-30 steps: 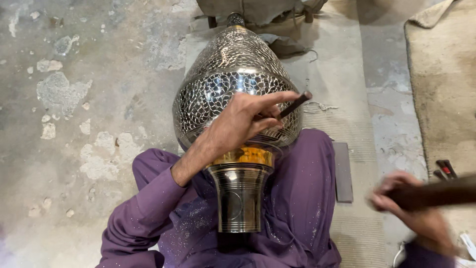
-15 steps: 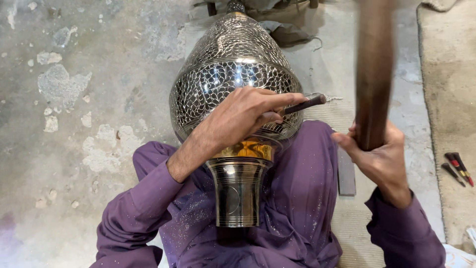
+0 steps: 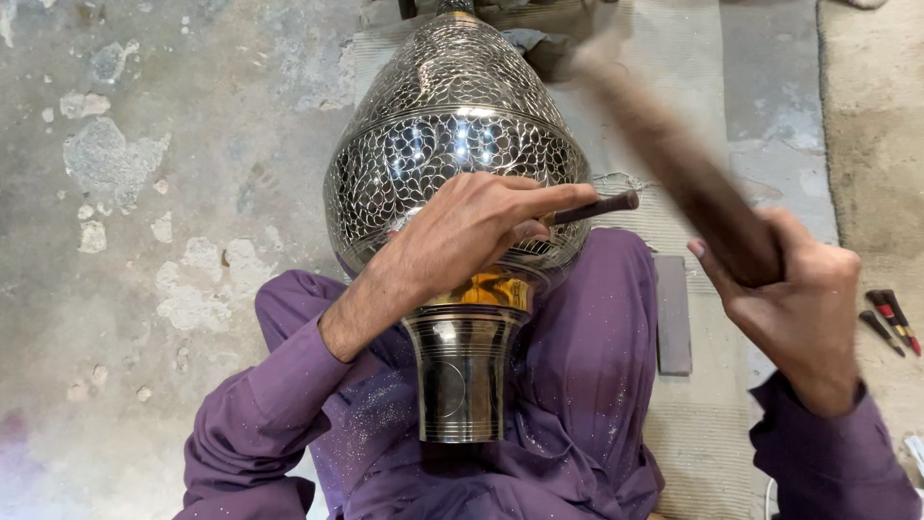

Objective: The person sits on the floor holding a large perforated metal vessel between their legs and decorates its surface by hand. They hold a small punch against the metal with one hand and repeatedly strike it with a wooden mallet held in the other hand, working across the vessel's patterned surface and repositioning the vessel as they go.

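1. The metal vessel (image 3: 452, 183) is a large silver-coloured piece with a bulbous body pierced in a fine scale pattern. It lies on its side across the person's lap, which is clothed in purple fabric (image 3: 577, 385), with the smooth cylindrical neck (image 3: 462, 376) pointing toward the camera.
2. The left hand (image 3: 462, 236) rests on the lower part of the vessel body. Its fingers are clenched around a thin dark chisel (image 3: 592, 208), which lies roughly level, its free end pointing right.
3. The right hand (image 3: 794, 299) is raised to the right of the vessel, apart from it. Its fingers grasp a dark wooden handle (image 3: 674, 159), blurred by motion and slanting up-left above the chisel.
4. A flat grey bar (image 3: 672, 313) lies on the mat just beside the right thigh.
5. Small red-handled tools (image 3: 890, 320) lie on the floor at the right edge.
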### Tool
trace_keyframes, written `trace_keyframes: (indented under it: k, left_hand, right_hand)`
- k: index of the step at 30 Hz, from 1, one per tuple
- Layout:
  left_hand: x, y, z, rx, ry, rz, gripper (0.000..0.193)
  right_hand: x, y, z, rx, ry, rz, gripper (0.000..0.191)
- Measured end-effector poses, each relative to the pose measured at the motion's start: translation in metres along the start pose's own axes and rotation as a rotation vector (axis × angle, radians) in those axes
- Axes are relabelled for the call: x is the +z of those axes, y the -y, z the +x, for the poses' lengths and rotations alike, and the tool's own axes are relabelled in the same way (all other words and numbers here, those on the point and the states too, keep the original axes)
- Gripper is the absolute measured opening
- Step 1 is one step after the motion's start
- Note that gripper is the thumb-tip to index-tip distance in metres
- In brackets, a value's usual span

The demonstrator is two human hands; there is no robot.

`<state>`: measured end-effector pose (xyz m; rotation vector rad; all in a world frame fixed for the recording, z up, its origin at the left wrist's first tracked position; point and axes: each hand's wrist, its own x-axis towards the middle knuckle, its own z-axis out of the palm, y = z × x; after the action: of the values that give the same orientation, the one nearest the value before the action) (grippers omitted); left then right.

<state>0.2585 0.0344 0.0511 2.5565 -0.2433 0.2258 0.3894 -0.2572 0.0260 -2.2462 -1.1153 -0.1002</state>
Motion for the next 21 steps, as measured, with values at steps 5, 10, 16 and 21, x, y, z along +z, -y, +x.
trace_keyframes:
  k: [5, 10, 16, 21]
  left_hand:
    - [0.001, -0.004, -0.002, -0.093, 0.014, 0.003, 0.05]
    - [0.007, -0.004, -0.004, -0.091, -0.049, -0.002, 0.047]
    - [0.009, -0.002, -0.017, -0.055, -0.114, -0.015, 0.051]
    - [0.012, -0.002, -0.02, -0.075, -0.115, -0.002, 0.051]
  right_hand:
    - [0.006, -0.008, -0.003, 0.022, 0.107, 0.013, 0.042]
    - [0.007, -0.003, -0.004, 0.267, 0.04, 0.318, 0.031]
    - [-0.004, -0.002, -0.003, -0.009, 0.069, -0.153, 0.039]
    - [-0.001, 0.001, -0.002, -0.046, 0.023, -0.056, 0.039]
